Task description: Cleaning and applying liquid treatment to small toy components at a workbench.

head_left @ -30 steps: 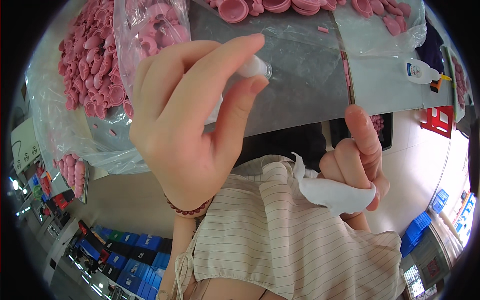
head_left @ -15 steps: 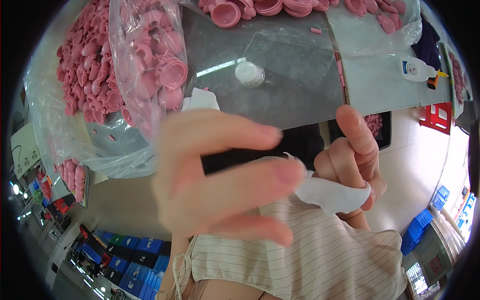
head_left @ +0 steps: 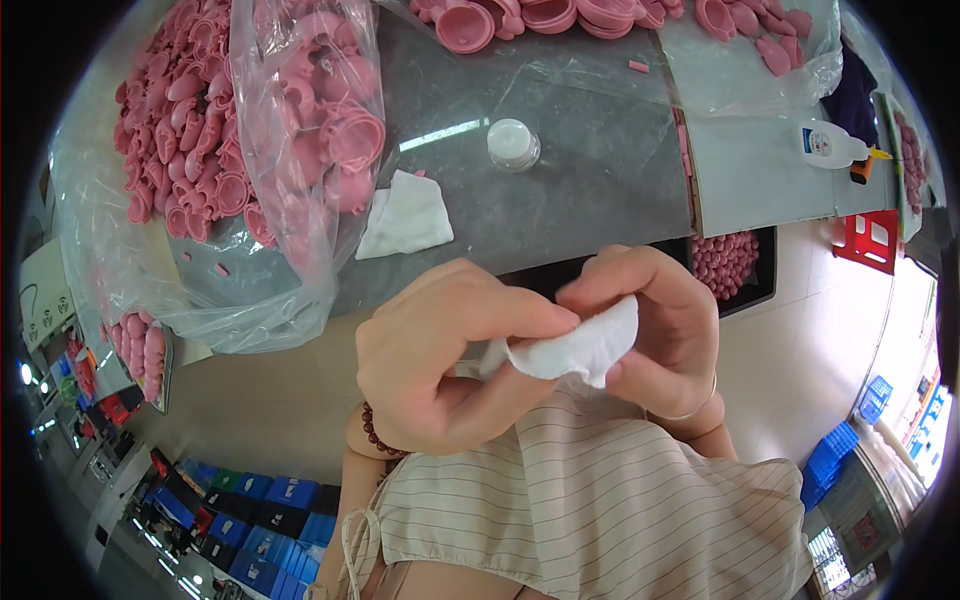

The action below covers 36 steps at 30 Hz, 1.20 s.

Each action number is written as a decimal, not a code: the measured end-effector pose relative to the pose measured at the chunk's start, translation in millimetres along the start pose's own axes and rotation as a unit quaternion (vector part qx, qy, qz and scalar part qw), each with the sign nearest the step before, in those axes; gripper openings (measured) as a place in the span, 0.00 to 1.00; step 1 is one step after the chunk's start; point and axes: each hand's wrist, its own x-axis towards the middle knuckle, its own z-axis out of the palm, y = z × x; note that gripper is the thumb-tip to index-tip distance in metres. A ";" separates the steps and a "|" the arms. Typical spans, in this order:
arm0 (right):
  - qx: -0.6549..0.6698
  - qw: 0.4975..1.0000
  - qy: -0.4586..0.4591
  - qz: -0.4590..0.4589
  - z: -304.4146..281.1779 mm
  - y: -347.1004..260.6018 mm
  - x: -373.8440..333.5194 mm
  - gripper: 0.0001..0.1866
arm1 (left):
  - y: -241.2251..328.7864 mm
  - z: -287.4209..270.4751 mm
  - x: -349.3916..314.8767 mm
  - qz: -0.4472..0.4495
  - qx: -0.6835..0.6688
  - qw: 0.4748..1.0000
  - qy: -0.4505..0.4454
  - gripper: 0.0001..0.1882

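Between my two hands is a small piece of white cloth [head_left: 578,350], bent into a curved strip, in front of my body and below the table's near edge. My left hand [head_left: 465,355] pinches its left end between thumb and fingers. The right hand [head_left: 660,335] grips the other end, its fingertips curled toward the cloth. Whether anything lies under the cloth is hidden. On the table beyond my left hand lies a folded white cloth [head_left: 406,216]. A small clear jar with a white lid [head_left: 512,145] stands farther back.
Clear plastic bags [head_left: 300,190] of pink molded parts [head_left: 185,125] cover the table's left side. More pink cup-shaped parts [head_left: 548,14] line the back. A white glue bottle [head_left: 832,146] lies at right. A black tray [head_left: 765,265] with small pink pieces sits below the table edge, near a red stool [head_left: 868,240].
My left hand has closed from spread fingers onto the white cloth. The right hand has moved left, its raised finger now curled in. The folded cloth on the table has come into fuller view.
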 end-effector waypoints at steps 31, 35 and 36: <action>-0.244 0.919 -0.043 -0.308 8.6 11.1 -11.7 0.08 | 20.8 -21.3 -28.6 0.301 0.182 0.935 -0.040 0.07; -0.234 0.905 0.049 -0.353 9.8 14.2 -8.8 0.20 | 16.1 -18.6 -26.8 0.303 0.168 0.937 -0.034 0.08; -0.233 0.907 0.039 -0.350 7.4 14.3 -9.7 0.19 | 16.7 -19.1 -27.7 0.303 0.170 0.937 -0.034 0.08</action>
